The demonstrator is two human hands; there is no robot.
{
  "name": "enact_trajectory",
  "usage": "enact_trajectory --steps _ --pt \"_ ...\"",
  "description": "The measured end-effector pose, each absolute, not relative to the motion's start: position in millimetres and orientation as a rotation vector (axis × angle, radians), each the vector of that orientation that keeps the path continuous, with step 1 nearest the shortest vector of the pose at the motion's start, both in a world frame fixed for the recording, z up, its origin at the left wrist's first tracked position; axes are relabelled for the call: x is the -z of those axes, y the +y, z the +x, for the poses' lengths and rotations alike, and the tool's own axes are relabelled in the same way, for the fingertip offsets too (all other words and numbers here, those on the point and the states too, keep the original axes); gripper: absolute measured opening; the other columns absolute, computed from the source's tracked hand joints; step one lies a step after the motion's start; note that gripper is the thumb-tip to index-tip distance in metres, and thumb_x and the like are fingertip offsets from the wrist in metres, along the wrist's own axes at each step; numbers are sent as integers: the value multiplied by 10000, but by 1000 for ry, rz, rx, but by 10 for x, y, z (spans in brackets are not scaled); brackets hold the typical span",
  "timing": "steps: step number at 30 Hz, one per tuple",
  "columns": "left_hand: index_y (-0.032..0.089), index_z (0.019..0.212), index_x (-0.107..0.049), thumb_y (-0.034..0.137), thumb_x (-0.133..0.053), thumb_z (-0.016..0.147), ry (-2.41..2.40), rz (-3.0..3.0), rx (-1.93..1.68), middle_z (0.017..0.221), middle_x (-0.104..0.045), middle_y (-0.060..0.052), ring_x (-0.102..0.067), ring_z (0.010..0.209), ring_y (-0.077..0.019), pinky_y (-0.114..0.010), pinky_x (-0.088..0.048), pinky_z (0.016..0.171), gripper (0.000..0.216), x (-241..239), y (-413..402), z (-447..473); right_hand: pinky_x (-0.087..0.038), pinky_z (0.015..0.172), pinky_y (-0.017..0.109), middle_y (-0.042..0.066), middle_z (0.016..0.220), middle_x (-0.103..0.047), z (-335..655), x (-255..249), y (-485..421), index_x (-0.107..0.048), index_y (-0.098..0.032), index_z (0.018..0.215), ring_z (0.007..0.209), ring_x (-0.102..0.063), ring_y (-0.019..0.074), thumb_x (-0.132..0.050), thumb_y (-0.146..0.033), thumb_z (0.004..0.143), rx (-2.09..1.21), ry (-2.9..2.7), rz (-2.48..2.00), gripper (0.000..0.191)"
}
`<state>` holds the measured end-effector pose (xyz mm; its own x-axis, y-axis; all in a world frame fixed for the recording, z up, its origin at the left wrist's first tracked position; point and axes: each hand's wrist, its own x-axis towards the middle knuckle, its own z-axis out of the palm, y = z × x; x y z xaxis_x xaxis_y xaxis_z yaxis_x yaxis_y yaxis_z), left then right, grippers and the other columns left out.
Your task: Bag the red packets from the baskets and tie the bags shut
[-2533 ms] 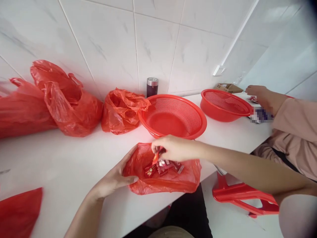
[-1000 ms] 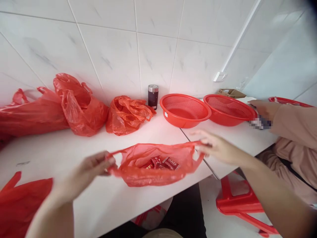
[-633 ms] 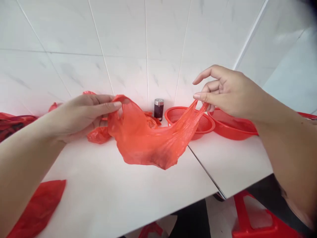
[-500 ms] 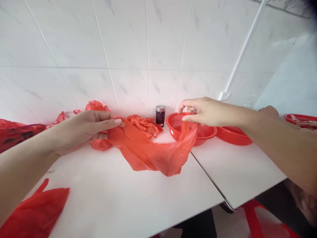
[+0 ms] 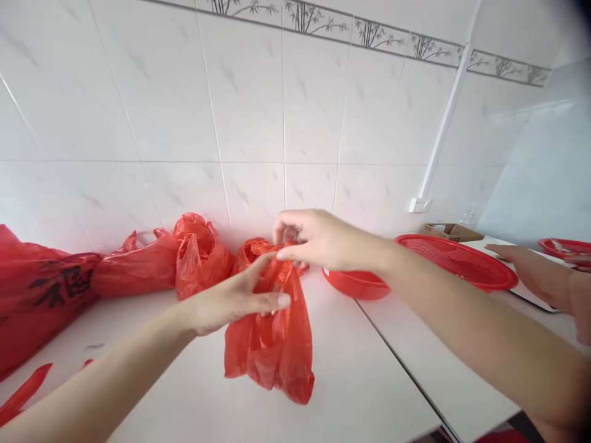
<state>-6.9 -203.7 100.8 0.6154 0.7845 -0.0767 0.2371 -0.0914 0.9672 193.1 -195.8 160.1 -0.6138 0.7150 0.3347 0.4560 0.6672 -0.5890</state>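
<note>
A thin red plastic bag (image 5: pixel 281 363) hangs crumpled above the white table, its lower end pointing down. Pinched between the thumb and fingers of my right hand (image 5: pixel 318 237) is the bag's upper part. My left hand (image 5: pixel 235 301) is closed around the bag's left side, with the thumb in front and some fingertips hidden by the plastic. Just behind my hands lies another crumpled red bag (image 5: pixel 252 249), partly covered by them.
Filled red bags (image 5: pixel 138 264) line the tiled wall on the left. A red basin (image 5: pixel 357 286) stands behind my right forearm. Farther right are a wide red sieve-like tray (image 5: pixel 462 261), a cardboard box (image 5: pixel 452 232) and another person's hand (image 5: pixel 526 264). A seam (image 5: pixel 406 369) crosses the table.
My hands have come together, and the bag stretched sideways between them now hangs down. The view has tilted up. A wide red tray now shows at the right.
</note>
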Motion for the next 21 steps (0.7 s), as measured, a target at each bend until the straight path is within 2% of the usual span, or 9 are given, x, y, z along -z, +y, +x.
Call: enact_trajectory --steps 3,6,8,11,13,15,17,21 --pt "199 994 -616 494 -652 800 916 1673 -493 692 -497 42 -475 616 -112 -283 -442 637 355 -913 -2012 -11 -506 665 285 -17 869 -615 1700 -1463 -2034 -564 -232 915 745 -602 119 -591 -254 837 -592 -2266 -778 85" --pt "184 747 -547 525 -547 862 915 1547 -628 611 -426 56 -391 540 -89 -259 -396 568 360 -875 -1982 -41 -500 743 309 10 1063 -607 1677 -1289 -1997 -560 -263 1025 908 -599 149 -625 -315 829 -618 -2213 -787 213" --pt "188 687 -501 524 -529 874 925 1468 -671 564 -395 65 -362 507 -86 -256 -382 552 385 -849 -1968 -94 -495 730 317 21 1047 -619 1740 -1162 -1919 -567 -260 1051 892 -603 162 -639 -331 819 -677 -2269 -892 253" --pt "192 665 -499 565 -480 884 941 1430 -657 513 -400 58 -399 492 -107 -285 -411 584 433 -789 -1957 -185 -476 665 304 -2 839 -635 1836 -1015 -1875 -584 -227 916 762 -599 153 -587 -325 853 -744 -2281 -1038 118" --pt "185 712 -542 558 -465 895 937 1446 -672 558 -510 21 -487 547 -132 -307 -438 648 423 -760 -1955 -242 -466 656 294 -10 796 -632 1867 -979 -1964 -577 -221 849 741 -591 144 -561 -338 874 -738 -2198 -1044 121" --pt "176 765 -592 519 -482 899 908 1506 -673 639 -597 -15 -544 619 -151 -312 -441 690 385 -757 -1959 -293 -475 676 287 -9 834 -648 1869 -986 -2117 -588 -226 837 771 -599 142 -591 -366 863 -819 -2188 -968 142" --pt "173 759 -630 455 -552 875 863 1618 -632 656 -594 -10 -544 648 -148 -298 -433 699 315 -776 -1967 -329 -492 703 288 -7 882 -663 1852 -994 -2240 -598 -235 850 798 -613 145 -627 -395 841 -931 -2214 -892 163" --pt "199 809 -670 289 -618 808 935 1850 -588 737 -578 12 -511 667 -131 -267 -420 665 103 -768 -1985 -306 -487 849 340 9 1052 -652 1787 -863 -2149 -585 -271 1023 982 -603 170 -521 -427 914 -796 -2031 -904 201"
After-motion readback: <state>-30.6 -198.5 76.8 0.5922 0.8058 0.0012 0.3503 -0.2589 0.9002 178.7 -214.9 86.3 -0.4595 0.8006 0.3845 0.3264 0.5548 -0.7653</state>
